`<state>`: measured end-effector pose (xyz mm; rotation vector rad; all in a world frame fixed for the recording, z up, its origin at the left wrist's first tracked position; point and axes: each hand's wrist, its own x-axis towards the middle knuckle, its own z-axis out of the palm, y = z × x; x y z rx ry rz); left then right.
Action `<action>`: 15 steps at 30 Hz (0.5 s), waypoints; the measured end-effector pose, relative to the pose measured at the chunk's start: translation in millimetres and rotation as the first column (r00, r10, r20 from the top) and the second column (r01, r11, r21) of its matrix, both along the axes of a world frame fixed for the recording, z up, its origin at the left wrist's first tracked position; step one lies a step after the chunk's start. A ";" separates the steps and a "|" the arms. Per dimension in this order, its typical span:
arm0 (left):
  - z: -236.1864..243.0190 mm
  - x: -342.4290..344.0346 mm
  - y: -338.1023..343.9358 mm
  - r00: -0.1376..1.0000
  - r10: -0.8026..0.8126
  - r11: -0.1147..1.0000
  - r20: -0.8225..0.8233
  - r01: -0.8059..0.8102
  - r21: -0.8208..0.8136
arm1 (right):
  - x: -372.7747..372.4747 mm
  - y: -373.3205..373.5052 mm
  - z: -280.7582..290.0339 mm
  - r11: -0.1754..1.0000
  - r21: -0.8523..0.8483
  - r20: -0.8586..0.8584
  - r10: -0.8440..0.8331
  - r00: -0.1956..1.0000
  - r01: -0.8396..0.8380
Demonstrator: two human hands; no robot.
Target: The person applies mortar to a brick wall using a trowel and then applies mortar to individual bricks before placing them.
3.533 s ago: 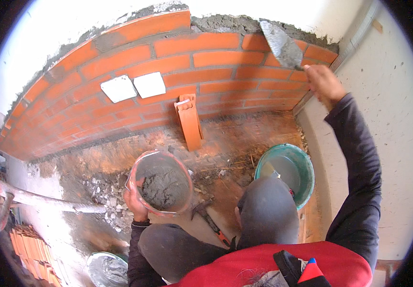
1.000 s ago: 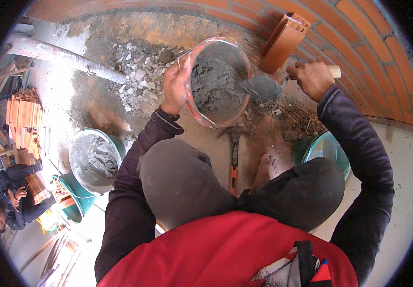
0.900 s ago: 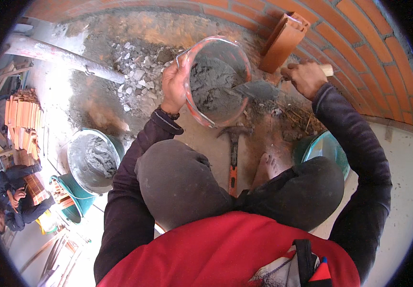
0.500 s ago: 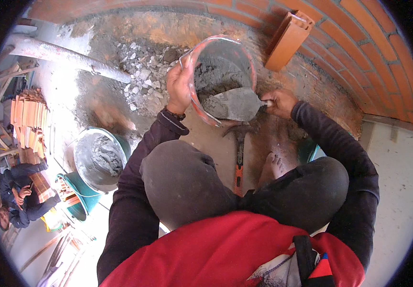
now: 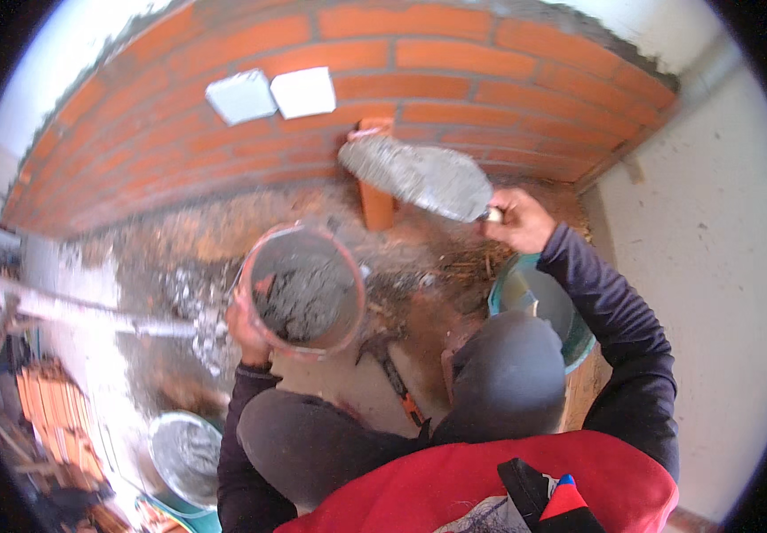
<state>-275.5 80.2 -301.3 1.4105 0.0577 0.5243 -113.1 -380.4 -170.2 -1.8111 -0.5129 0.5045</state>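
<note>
Trowel: half a second earlier its blade lay over the opening of the red-rimmed bucket; now it was lifted clear and hung in front of the upright hollow brick, though contact with the brick could not be told.
Load: grey mortar covered the blade, coarse toward the far end and smoother near the handle.
View: it had swung up toward the brick wall, so two white plates on it had come into sight.
Right hand: raised higher than before, its fingers curled tightly around the handle, the blade reaching out to the left.
Right arm: dark-sleeved, elbow bent and out to the side, forearm slanting up and inward past the teal bucket.
Left hand: as before, at the left side of the red-rimmed bucket, fingers grasping its side near the rim; motion blur hid their exact placing.
Left arm: rose almost straight from the lower edge, beside the bent knee.
Bucket contents: more grey mortar, heaped unevenly.
Hammer: lay on the floor as earlier, just beside the red-rimmed bucket.
</note>
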 end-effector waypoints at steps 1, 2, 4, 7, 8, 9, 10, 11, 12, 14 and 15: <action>13.1 2.6 -7.5 1.000 -0.003 1.000 -0.021 0.002 -0.009 | 3.1 -21.2 18.6 0.998 -0.004 0.046 -0.070 0.997 0.070; 29.3 -0.5 -10.3 0.999 0.005 1.000 -0.046 -0.005 -0.014 | -3.1 -35.1 59.7 0.975 -0.181 0.087 -0.118 0.989 0.132; 46.8 4.6 -26.0 0.996 -0.006 0.999 -0.092 0.001 -0.046 | 3.7 -89.5 87.3 0.910 -0.285 0.504 -0.125 0.855 0.301; 40.5 3.9 -13.4 0.990 -0.079 0.997 -0.120 0.078 -0.012 | 26.4 -143.6 126.1 0.821 -0.361 0.678 -0.095 0.729 0.443; 40.8 0.9 -0.5 0.972 -0.131 0.991 -0.195 0.135 0.009 | 26.4 -142.4 143.6 0.755 -0.390 0.508 -0.301 0.807 0.528; 35.9 -1.0 4.6 0.975 -0.142 0.990 -0.173 0.141 -0.020 | 33.3 -146.2 148.9 0.755 -0.371 0.509 -0.321 0.799 0.540; 46.7 1.1 -7.2 0.975 -0.164 0.986 -0.149 0.157 -0.056 | 39.9 -153.7 155.5 0.747 -0.358 0.512 -0.344 0.787 0.560; 53.9 4.3 -16.3 0.975 -0.183 0.981 -0.124 0.172 -0.091 | 46.7 -160.5 160.8 0.740 -0.344 0.515 -0.366 0.775 0.578; 55.1 9.0 -20.6 0.975 -0.190 0.980 -0.117 0.181 -0.084 | 52.7 -166.3 164.3 0.773 -0.293 0.448 -0.408 0.795 0.562; 55.6 10.3 -21.9 0.977 -0.185 0.982 -0.107 0.180 -0.062 | 68.4 -172.8 166.4 0.800 -0.284 0.365 -0.419 0.831 0.528; 56.0 10.9 -22.0 0.978 -0.182 0.983 -0.103 0.177 -0.052 | 76.0 -175.1 167.0 0.814 -0.279 0.322 -0.420 0.848 0.509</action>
